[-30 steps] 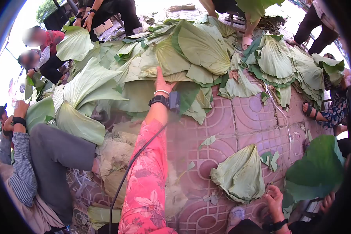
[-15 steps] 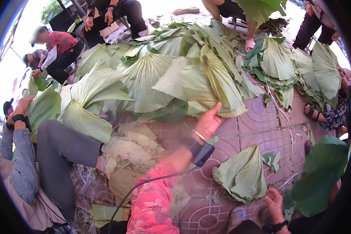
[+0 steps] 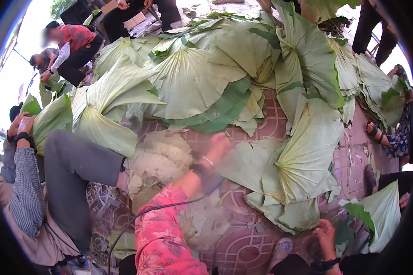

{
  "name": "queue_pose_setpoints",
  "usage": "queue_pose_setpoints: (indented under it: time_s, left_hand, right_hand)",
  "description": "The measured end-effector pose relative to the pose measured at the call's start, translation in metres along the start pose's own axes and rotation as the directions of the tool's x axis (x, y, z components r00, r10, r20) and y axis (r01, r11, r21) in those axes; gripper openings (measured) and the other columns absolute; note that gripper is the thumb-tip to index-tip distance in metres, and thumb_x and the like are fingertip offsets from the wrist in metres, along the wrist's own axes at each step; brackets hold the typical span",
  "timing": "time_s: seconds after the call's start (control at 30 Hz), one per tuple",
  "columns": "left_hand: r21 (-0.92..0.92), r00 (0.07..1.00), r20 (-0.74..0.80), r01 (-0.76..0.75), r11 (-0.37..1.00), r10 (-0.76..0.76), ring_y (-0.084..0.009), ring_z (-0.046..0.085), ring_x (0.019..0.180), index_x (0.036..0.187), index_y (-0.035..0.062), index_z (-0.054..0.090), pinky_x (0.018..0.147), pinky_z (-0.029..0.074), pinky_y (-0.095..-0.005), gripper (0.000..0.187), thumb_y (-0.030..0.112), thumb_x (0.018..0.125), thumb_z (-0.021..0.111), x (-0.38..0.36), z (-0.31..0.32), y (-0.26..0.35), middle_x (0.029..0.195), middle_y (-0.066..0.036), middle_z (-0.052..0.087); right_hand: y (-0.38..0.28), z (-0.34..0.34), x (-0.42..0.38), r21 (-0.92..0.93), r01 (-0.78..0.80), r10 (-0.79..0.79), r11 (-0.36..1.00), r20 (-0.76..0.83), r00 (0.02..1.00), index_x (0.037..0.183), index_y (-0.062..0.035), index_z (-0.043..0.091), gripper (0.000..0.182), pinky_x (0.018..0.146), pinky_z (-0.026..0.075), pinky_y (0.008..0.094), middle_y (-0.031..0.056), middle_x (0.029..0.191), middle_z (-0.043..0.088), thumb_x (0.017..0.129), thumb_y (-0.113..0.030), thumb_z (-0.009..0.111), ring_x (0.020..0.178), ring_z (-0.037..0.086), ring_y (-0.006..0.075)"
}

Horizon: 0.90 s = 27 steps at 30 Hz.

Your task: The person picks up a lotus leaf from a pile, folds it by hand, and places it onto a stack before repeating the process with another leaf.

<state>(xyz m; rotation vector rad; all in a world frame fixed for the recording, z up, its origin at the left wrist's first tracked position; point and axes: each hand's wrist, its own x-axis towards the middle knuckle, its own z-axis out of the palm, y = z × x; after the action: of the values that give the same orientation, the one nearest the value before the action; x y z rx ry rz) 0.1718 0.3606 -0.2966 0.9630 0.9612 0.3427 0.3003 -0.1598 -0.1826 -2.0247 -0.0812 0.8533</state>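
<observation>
My left hand [image 3: 217,145], below the pink floral sleeve, is blurred near the dried brown leaves [image 3: 163,156]; its finger shape is unclear. At lower right my right hand [image 3: 325,234] has curled fingers beside the bottom edge of a folded pale leaf stack [image 3: 296,213]. What they hold, if anything, is too small to make out. Large pale green leaves [image 3: 307,156] lie spread over this stack. Behind them is a big heap of green leaves [image 3: 183,82], with a broad leaf [image 3: 307,52] standing up at its right.
At left, a person in grey trousers [image 3: 80,162] holds a green leaf [image 3: 55,121]. A leaf [image 3: 383,217] is raised at lower right near another person's hand [image 3: 404,200]. More people sit around the heap. Patterned pink paving [image 3: 248,250] shows below; a shoe [image 3: 283,247] rests on it.
My left hand has moved left, away from the folded leaves it touched. Large leaves now cover much of the small stack at right. The view has shifted slightly.
</observation>
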Motion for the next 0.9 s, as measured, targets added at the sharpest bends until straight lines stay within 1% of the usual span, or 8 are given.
queue_pose_setpoints:
  time_s: [0.1, 0.17, 0.2, 0.23, 0.3, 0.43, 0.57, 0.9]
  left_hand:
    - [0.509, 0.896, -0.093, -0.332, 0.794, 0.434, -0.0226, 0.052, 0.107, 0.121, 0.0037, 0.042, 0.083, 0.045, -0.037, 0.05, 0.025, 0.081, 0.063, 0.076, -0.053, -0.006, 0.114, -0.011, 0.052]
    - [0.407, 0.925, -0.253, -0.163, 0.899, 0.282, -0.0246, 0.048, 0.108, 0.122, 0.0056, 0.043, 0.085, 0.041, -0.0415, 0.058, 0.036, 0.078, 0.065, 0.088, -0.051, 0.015, 0.115, -0.011, 0.049]
    - [-0.12, 0.96, -0.28, -0.05, 0.992, 0.014, -0.025, 0.048, 0.103, 0.122, 0.0065, 0.044, 0.083, 0.04, -0.0424, 0.06, 0.041, 0.078, 0.065, 0.105, -0.05, 0.018, 0.112, -0.011, 0.049]
    - [-0.607, 0.957, -0.167, 0.089, 0.79, -0.236, -0.0254, 0.049, 0.098, 0.122, 0.0074, 0.045, 0.081, 0.039, -0.0434, 0.063, 0.046, 0.077, 0.065, 0.113, -0.047, 0.022, 0.109, -0.011, 0.048]
    - [-0.712, 0.923, -0.235, 0.051, 0.7, -0.306, -0.0264, 0.049, 0.101, 0.118, 0.0082, 0.048, 0.083, 0.038, -0.0451, 0.063, 0.05, 0.075, 0.065, 0.12, -0.043, 0.031, 0.111, -0.011, 0.05]
    - [-0.708, 0.883, -0.35, -0.03, 0.706, -0.313, -0.0291, 0.051, 0.106, 0.111, 0.0102, 0.053, 0.089, 0.038, -0.0476, 0.055, 0.051, 0.077, 0.063, 0.097, -0.026, 0.062, 0.117, -0.012, 0.052]
    - [-0.858, 0.999, 0.007, -0.011, 0.514, 0.032, -0.031, 0.054, 0.101, 0.111, 0.0052, 0.053, 0.092, 0.043, -0.047, 0.05, 0.046, 0.082, 0.059, 0.117, -0.043, 0.068, 0.112, -0.012, 0.057]
    - [-0.609, 0.923, -0.366, -0.142, 0.78, -0.119, -0.0287, 0.06, 0.084, 0.107, -0.0015, 0.055, 0.073, 0.051, -0.0435, 0.039, 0.022, 0.078, 0.068, 0.176, -0.062, 0.069, 0.101, -0.013, 0.059]
  right_hand:
    - [-0.011, 0.006, 0.001, -0.06, -0.002, 0.002, 0.998, 0.005, 1.0, 0.108, 0.0045, 0.051, 0.033, 0.059, 0.05, 0.0248, 0.0104, 0.096, 0.059, 0.074, 0.005, 0.054, 0.064, 0.06, 0.0131]
    - [-0.015, 0.01, 0.003, -0.034, 0.026, -0.025, 0.999, 0.026, 0.999, 0.108, 0.005, 0.051, 0.034, 0.059, 0.05, 0.0248, 0.0109, 0.096, 0.059, 0.074, 0.005, 0.054, 0.064, 0.06, 0.0133]
    - [-0.016, 0.011, 0.003, -0.021, 0.038, -0.038, 0.999, 0.034, 0.999, 0.108, 0.0052, 0.051, 0.034, 0.059, 0.05, 0.0248, 0.0111, 0.096, 0.059, 0.074, 0.005, 0.054, 0.063, 0.06, 0.0134]
    - [-0.018, 0.013, 0.001, -0.021, 0.027, -0.026, 0.999, 0.029, 0.999, 0.107, 0.0052, 0.052, 0.034, 0.059, 0.05, 0.025, 0.0112, 0.095, 0.059, 0.074, 0.006, 0.054, 0.064, 0.06, 0.0136]
    - [-0.023, 0.015, 0.001, -0.022, 0.012, -0.011, 1.0, 0.023, 1.0, 0.107, 0.0052, 0.052, 0.033, 0.06, 0.051, 0.0255, 0.0114, 0.095, 0.059, 0.073, 0.006, 0.054, 0.066, 0.061, 0.0141]
    - [-0.023, 0.012, 0.0, -0.062, 0.017, -0.015, 0.998, 0.042, 0.999, 0.105, 0.0054, 0.053, 0.032, 0.063, 0.052, 0.0273, 0.0111, 0.095, 0.059, 0.074, 0.007, 0.053, 0.074, 0.061, 0.0154]
    - [-0.024, 0.01, -0.002, -0.03, -0.026, 0.028, 0.999, 0.049, 0.998, 0.107, 0.0055, 0.053, 0.032, 0.068, 0.054, 0.029, 0.0118, 0.095, 0.059, 0.075, 0.007, 0.052, 0.082, 0.06, 0.0164]
    - [-0.018, 0.007, -0.008, 0.032, -0.076, 0.073, 0.997, 0.091, 0.993, 0.11, 0.0045, 0.051, 0.034, 0.072, 0.054, 0.0307, 0.0132, 0.096, 0.059, 0.077, 0.008, 0.05, 0.088, 0.058, 0.0179]
